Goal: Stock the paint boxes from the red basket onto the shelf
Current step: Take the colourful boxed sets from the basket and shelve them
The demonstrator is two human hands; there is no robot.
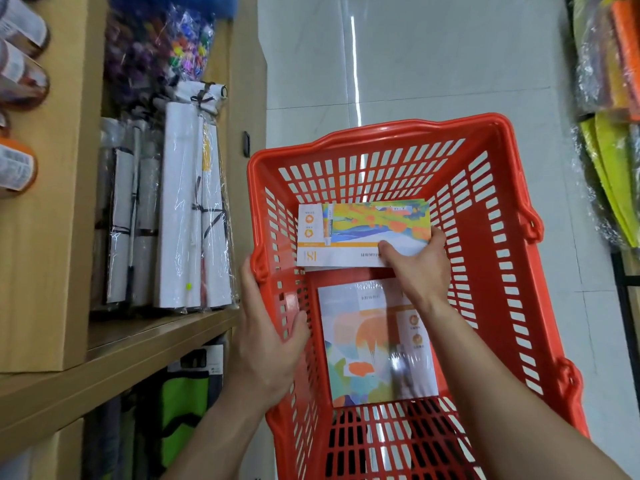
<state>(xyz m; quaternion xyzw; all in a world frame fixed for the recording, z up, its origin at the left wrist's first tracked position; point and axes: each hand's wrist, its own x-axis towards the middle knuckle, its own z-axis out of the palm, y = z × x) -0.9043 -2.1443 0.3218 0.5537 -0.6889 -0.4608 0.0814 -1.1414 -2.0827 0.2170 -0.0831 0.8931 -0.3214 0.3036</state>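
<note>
Forearms reach down into the red basket (491, 216). Nearest, the left hand (266, 344) clamps the basket's near-left wall, thumb outside, fingers through the mesh. Beside that grip a square paint box (367, 351) lies flat on the basket floor. Just beyond, the right hand (415, 268) pinches the near edge of a long paint box (360, 233), apparently atop others. Left of both grips, the wooden shelf (162, 330) shows wrapped canvases (180, 209), no paint boxes: stocking seems barely begun.

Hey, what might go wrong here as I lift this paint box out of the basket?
The right hand pinches only one corner of the colourful flat paint box, so it may tilt or slip. The left hand alone steadies the red plastic basket. The wooden shelf looks crowded with wrapped white rolls.
</note>
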